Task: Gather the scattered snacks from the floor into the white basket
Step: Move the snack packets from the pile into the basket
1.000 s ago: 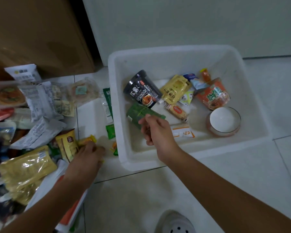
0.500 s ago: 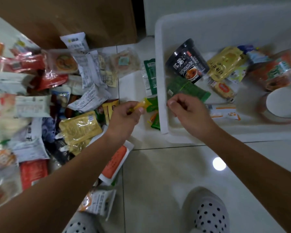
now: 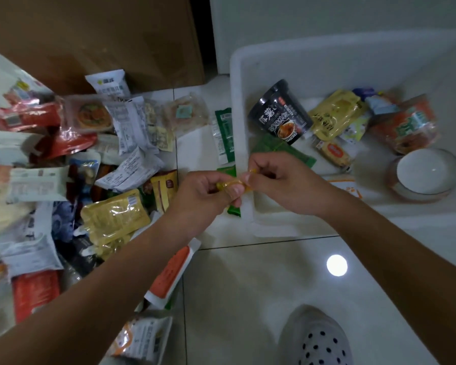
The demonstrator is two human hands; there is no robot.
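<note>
A small yellow snack packet [image 3: 233, 185] is pinched between both hands, just over the left rim of the white basket [image 3: 238, 106]. My left hand [image 3: 204, 194] grips its left end and my right hand [image 3: 279, 180] pinches its right end. Inside the basket lie a black noodle cup [image 3: 281, 114], a yellow pouch [image 3: 334, 114], a green packet [image 3: 282, 151], an orange-red cup [image 3: 406, 125] and a white-lidded bowl [image 3: 424, 172]. A heap of scattered snacks [image 3: 71, 164] covers the floor to the left, among them a yellow pouch [image 3: 115, 216].
A brown cardboard box [image 3: 95, 40] stands behind the heap, and a white wall panel rises behind the basket. Green packets [image 3: 224, 133] lie against the basket's left wall. An orange-white packet [image 3: 170, 275] lies by my left forearm. A dotted slipper [image 3: 319, 341] is at the bottom.
My right hand let the green packet drop into the basket and came left. My left hand lifted the yellow packet off the floor and the two hands met on it.
</note>
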